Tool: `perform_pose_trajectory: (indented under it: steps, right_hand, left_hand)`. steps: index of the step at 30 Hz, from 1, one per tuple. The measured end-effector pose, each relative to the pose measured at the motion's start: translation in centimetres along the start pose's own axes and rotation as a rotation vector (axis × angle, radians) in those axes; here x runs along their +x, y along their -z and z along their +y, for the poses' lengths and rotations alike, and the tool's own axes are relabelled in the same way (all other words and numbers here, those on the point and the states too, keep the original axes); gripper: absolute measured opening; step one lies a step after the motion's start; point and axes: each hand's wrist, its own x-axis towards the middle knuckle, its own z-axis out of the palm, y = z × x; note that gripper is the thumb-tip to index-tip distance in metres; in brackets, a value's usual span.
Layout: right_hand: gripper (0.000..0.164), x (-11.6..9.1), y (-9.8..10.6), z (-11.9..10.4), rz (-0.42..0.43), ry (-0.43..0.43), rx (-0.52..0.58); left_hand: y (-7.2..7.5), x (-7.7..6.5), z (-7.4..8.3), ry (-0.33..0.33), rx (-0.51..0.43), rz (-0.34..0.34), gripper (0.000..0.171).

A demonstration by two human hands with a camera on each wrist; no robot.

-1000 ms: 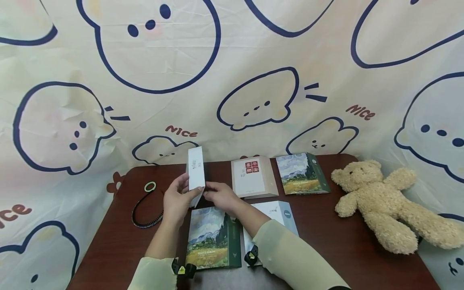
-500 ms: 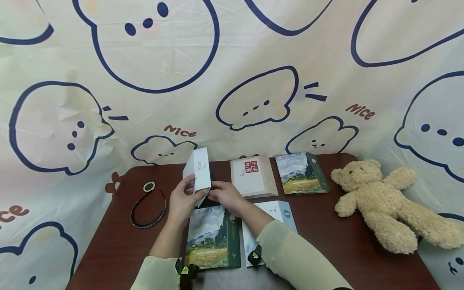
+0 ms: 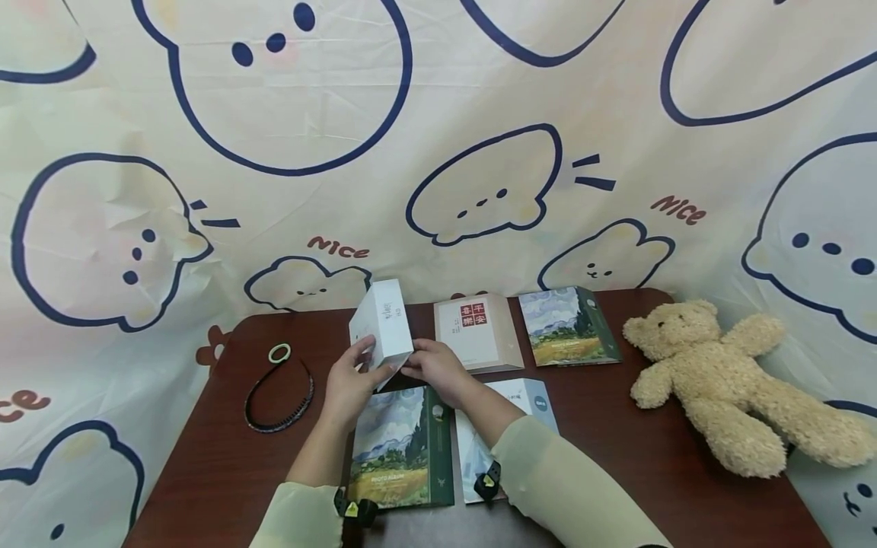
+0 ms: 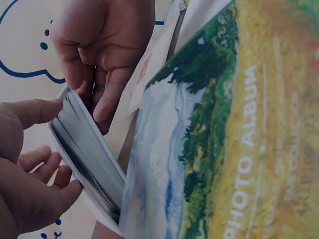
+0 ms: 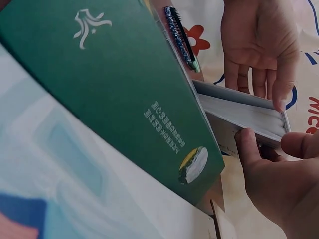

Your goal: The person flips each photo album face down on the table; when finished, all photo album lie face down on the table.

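A white book (image 3: pixel 387 323), its spine printed with small dark text, stands tilted above the table's back left part. My left hand (image 3: pixel 349 384) grips its lower left side, fingers on the cover and thumb near the bottom edge. My right hand (image 3: pixel 441 371) pinches its lower right corner. In the left wrist view, the page edges of the book (image 4: pixel 89 142) show between its covers, with my left hand (image 4: pixel 30 164) at the left and my right hand (image 4: pixel 104 45) above. Directly below lies a photo album (image 3: pixel 393 449) with a painted landscape and green spine.
On the brown table (image 3: pixel 596 472) lie a pale blue book (image 3: pixel 530 407), a beige book with red characters (image 3: pixel 473 339) and a second landscape album (image 3: pixel 562 327). A teddy bear (image 3: pixel 719 380) lies at the right. A dark headband (image 3: pixel 277 426) and pale green ring (image 3: pixel 279 353) lie left.
The white book has moved slightly right and turned, so more of its left cover shows. Both hands have shifted right with it, keeping their hold.
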Motion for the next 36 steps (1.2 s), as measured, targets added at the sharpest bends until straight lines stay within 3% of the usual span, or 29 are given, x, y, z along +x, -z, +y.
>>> perform_pose_trajectory:
  steps: [10, 26, 36]
  right_hand:
    - [0.05, -0.3, 0.6, 0.0, 0.002, 0.008, 0.011]
    - [0.041, -0.2, 1.5, 0.8, 0.005, -0.025, -0.02]
    - [0.046, -0.2, 2.0, 1.1, 0.041, -0.045, -0.14]
  left_hand:
    - [0.0, 0.7, -1.0, 0.003, 0.083, 0.008, 0.067]
    - [0.1, 1.6, -1.8, -0.01, 0.196, -0.033, 0.065]
    - [0.1, 1.8, -2.0, -0.063, 0.332, -0.049, 0.063]
